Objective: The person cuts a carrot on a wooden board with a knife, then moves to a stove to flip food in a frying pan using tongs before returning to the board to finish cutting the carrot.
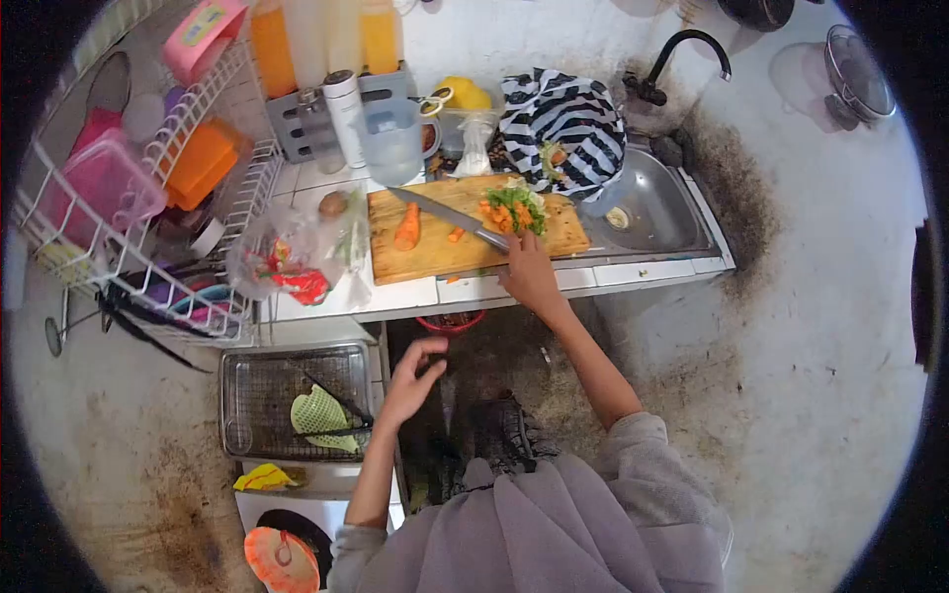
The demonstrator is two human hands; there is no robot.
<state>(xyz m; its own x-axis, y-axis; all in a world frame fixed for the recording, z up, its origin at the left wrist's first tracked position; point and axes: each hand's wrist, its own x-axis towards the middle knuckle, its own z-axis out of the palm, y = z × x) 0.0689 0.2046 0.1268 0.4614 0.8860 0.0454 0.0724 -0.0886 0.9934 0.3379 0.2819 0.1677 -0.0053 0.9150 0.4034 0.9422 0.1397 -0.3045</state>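
Note:
A knife (450, 211) lies across the wooden cutting board (395, 262), its blade pointing to the far left. My right hand (531, 272) is closed at the knife's handle end, by the board's front edge. Just beyond those fingers is a pile of chopped carrot and green leaves (516, 209). A piece of carrot (407, 227) rests on the board left of the blade, and a few small orange bits lie near the knife. My left hand (410, 383) hangs in the air in front of the counter, fingers apart, holding nothing.
Right of the board is a metal sink (664, 212) under a black faucet (682, 44), with a striped plastic bag (563, 124) at its left. A water jug (391, 143) stands behind the board. Plastic bags (287, 247) and a dish rack (198, 128) are left.

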